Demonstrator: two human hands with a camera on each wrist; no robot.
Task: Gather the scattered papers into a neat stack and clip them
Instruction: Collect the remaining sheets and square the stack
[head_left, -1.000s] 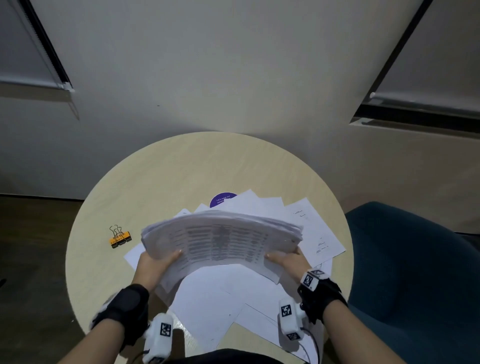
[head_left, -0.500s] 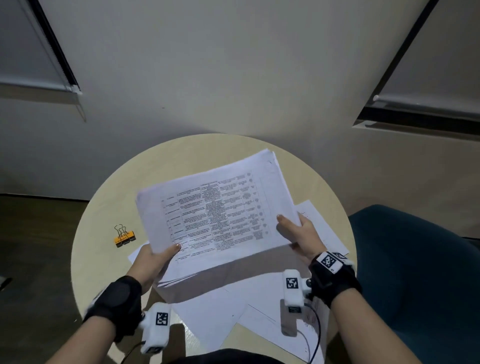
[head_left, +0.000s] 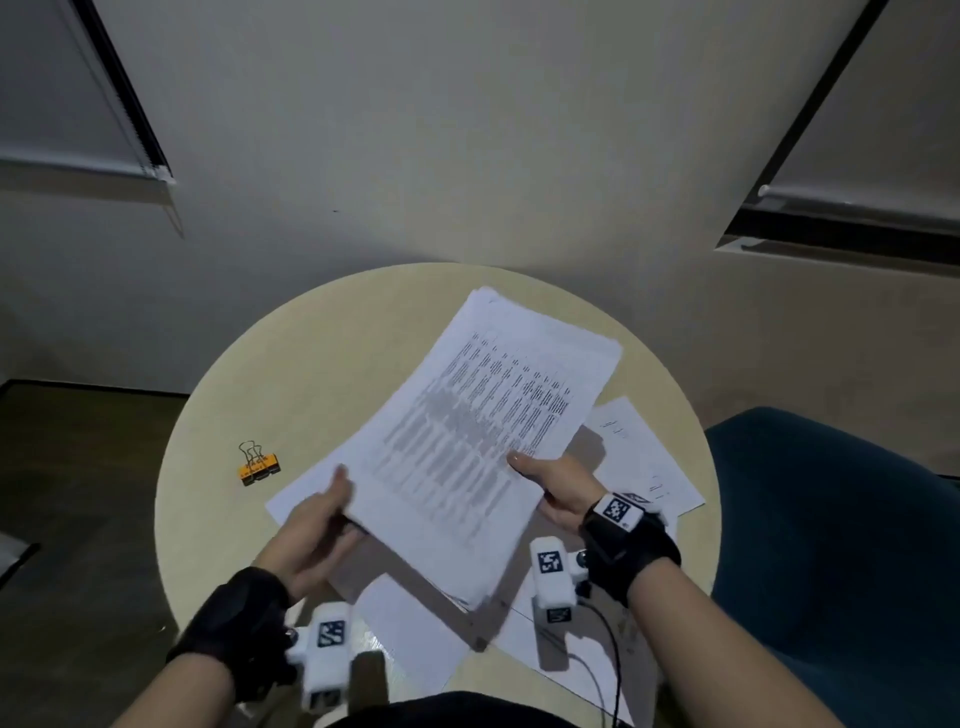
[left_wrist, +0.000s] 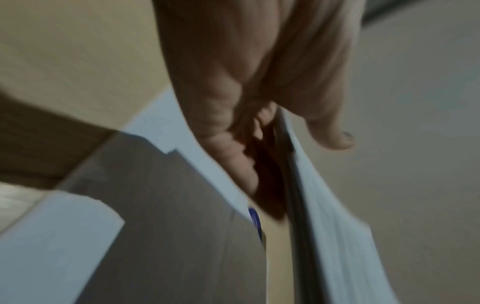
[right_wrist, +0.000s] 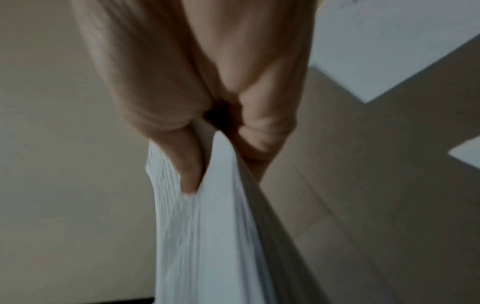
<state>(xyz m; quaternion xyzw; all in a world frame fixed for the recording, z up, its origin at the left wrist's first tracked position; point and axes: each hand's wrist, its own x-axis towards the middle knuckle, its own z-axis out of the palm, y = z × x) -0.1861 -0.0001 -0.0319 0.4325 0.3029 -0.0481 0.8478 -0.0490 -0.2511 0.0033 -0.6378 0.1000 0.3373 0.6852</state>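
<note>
Centrally, the paper stack is held tilted above the table: left hand and right hand each pinch an opposite edge, likely for squaring. Binder clip waits at frame left; loose sheets remain beneath.

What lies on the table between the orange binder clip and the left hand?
Only bare tabletop separates the binder clip from the left hand, per the head view.
</note>
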